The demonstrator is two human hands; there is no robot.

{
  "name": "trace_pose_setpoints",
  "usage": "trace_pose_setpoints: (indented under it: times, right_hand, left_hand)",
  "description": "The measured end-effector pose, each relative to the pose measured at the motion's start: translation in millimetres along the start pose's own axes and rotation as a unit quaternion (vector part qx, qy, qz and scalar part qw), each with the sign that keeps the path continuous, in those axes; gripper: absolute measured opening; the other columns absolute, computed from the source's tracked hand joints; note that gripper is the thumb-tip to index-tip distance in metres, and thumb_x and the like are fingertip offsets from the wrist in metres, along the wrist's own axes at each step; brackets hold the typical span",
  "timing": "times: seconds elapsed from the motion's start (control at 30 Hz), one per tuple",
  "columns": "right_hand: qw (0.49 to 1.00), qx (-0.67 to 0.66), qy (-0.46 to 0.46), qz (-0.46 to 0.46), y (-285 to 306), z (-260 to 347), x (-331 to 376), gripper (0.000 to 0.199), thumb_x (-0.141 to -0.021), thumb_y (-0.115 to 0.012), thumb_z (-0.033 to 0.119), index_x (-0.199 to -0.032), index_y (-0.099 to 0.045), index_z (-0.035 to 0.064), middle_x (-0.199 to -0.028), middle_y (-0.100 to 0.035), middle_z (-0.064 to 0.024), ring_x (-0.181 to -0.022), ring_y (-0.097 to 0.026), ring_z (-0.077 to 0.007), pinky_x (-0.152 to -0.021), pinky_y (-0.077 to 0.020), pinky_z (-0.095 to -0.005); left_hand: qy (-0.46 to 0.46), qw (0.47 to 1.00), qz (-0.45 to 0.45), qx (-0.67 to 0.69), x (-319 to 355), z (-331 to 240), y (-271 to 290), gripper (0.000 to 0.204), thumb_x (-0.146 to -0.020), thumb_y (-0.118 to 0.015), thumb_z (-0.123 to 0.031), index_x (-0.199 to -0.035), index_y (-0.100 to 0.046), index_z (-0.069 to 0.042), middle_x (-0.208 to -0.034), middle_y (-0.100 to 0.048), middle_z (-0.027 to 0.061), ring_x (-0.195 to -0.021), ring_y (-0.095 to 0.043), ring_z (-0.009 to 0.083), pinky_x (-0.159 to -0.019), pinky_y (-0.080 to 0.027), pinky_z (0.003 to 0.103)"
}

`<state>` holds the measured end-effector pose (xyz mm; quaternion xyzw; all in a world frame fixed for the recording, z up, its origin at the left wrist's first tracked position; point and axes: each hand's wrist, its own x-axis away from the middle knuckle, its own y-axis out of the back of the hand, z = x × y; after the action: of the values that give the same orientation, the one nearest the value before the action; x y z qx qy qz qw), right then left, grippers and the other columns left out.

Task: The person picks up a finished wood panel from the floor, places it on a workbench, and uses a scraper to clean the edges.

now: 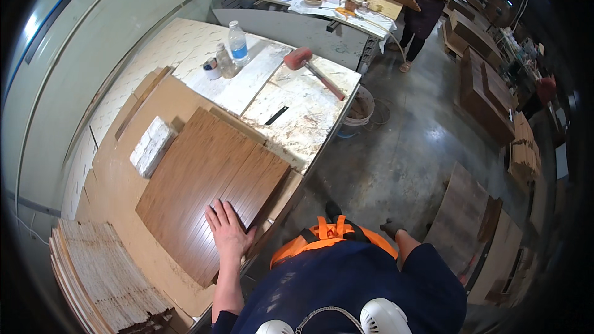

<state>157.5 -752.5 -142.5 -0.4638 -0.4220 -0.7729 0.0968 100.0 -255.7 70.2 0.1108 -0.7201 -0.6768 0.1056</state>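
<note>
Left hand (228, 230) lies flat, fingers spread, on brown wooden panel (210, 179).

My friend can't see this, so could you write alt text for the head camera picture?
A person's left hand rests flat on a brown wooden panel on a dusty workbench, with a mallet and water bottles farther back.

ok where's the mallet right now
In the head view the red-headed mallet lies at the far right of the workbench, beyond the brown wooden panel under the left hand, right of the two plastic bottles.
</note>
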Motion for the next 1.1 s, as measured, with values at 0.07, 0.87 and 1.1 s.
trace_pose_setpoints:
  times: [0.07,0.87,1.1]
  right_hand:
    - [0.995,0.008,0.062,-0.079,-3,4,-27,0.043,-0.07,-0.067,0.028,-0.105,-0.062,0.0039,-0.101,-0.064,-0.0192,-0.097,-0.06,-0.0318,-0.083,-0.0471,-0.0376]
    - [0.79,0.208,0.461,-0.347,140,498,-53,0.026,-0.081,-0.057,0.028,-0.092,-0.058,0.0051,-0.089,-0.063,-0.0177,-0.083,-0.061,-0.0353,-0.074,-0.0473,-0.0466]
    - [0.636,0.293,0.566,-0.436,189,505,-41,0.036,-0.079,-0.058,0.025,-0.111,-0.053,0.0079,-0.108,-0.056,-0.0156,-0.101,-0.052,-0.032,-0.087,-0.0408,-0.0463]
  left_hand:
    - [-0.001,1.0,0.002,0.006,-3,-3,-2,0.099,-0.063,-0.075,-0.042,-0.135,-0.028,0.008,-0.142,-0.022,0.0287,-0.133,-0.014,0.0489,-0.111,-0.012,0.052]
    - [0.03,0.999,0.014,-0.008,-5,2,-6,0.105,-0.052,-0.08,-0.039,-0.134,-0.032,0.004,-0.142,-0.025,0.0263,-0.132,-0.02,0.0468,-0.109,-0.019,0.054]
    - [0.028,0.999,-0.012,0.029,-8,-1,-2,0.102,-0.053,-0.08,-0.038,-0.134,-0.032,0.0,-0.141,-0.028,0.0248,-0.13,-0.023,0.0478,-0.106,-0.022,0.057]
